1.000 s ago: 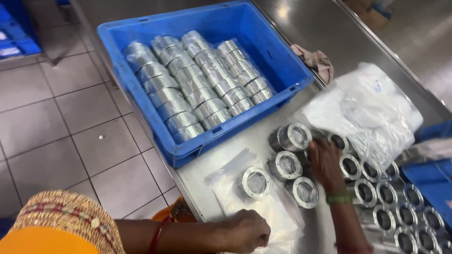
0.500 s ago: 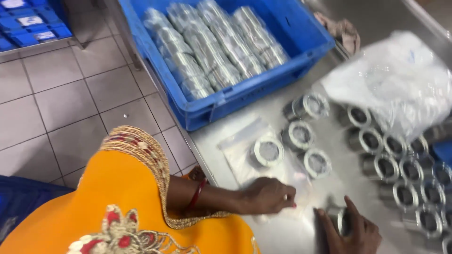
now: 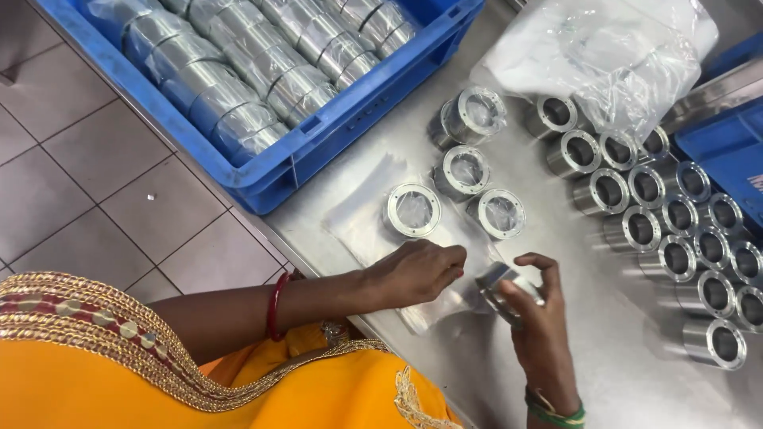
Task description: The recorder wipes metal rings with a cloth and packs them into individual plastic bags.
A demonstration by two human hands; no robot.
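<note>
Best to keep the short, shiny metal cylinder sleeve (image 3: 509,287) square to the mouth of the clear plastic bag (image 3: 373,226), flat on the steel table (image 3: 612,373), before sliding it in. Right hand (image 3: 536,318) clamped around the sleeve, just above the table; left hand (image 3: 417,270) curled shut, pinching the bag's edge. Bag mouth hard to make out; fingertips partly hidden; rows of bare sleeves (image 3: 675,230) cut off at right.

Shiny metal sleeve (image 3: 509,287) tilted, beside flat clear bag (image 3: 429,306).
</note>
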